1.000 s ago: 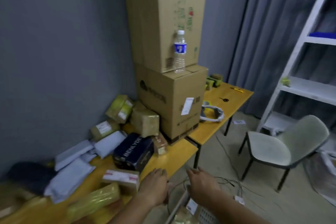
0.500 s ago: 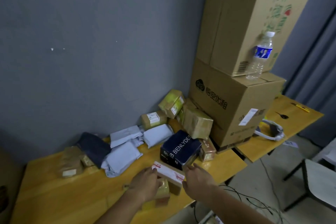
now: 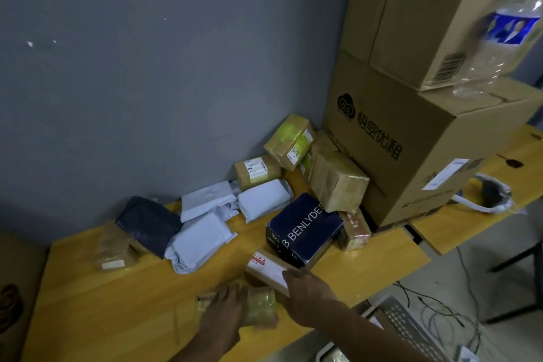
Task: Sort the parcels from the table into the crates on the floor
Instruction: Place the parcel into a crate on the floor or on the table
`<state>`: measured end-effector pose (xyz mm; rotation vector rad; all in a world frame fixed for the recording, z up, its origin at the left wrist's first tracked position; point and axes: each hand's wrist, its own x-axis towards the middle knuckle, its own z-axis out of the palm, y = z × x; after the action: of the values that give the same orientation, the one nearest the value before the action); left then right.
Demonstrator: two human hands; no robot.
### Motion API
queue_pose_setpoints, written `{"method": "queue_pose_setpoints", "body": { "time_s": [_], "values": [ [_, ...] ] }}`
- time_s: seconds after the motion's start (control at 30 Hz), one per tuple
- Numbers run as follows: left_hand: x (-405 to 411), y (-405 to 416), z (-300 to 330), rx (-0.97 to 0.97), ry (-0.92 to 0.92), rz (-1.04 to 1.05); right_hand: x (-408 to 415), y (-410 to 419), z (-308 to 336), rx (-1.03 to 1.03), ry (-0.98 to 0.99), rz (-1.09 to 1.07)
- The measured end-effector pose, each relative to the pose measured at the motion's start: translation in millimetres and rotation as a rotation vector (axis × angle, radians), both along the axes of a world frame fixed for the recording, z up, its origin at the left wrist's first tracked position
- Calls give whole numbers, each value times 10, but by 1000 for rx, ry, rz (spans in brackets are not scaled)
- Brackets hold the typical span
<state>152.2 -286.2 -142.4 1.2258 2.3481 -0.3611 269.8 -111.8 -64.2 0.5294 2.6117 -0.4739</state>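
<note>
Lower centre of frame: left hand lies on a taped parcel at the table front edge, fingers spread over it; whether it grips, cannot tell. Right hand rests on a small labelled box, fingers over its near end. Crate at lower right, on the floor. Risk: glossy tape may slip in a one-handed lift; dragging the small box could nudge the navy box just behind.
</note>
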Motion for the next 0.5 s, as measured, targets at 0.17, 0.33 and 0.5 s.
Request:
{"method": "queue_pose_setpoints", "body": {
  "time_s": [0.17,0.33,0.5],
  "values": [
    [-119,83,-50,36,29,5,-217,227,-110,-70,-30,15],
    [-419,143,260,92,-147,97,-477,400,-44,-160,-13,-2],
    [-1001,71,842,347,-428,350,-831,572,254,-257,74,26]
  ]
}}
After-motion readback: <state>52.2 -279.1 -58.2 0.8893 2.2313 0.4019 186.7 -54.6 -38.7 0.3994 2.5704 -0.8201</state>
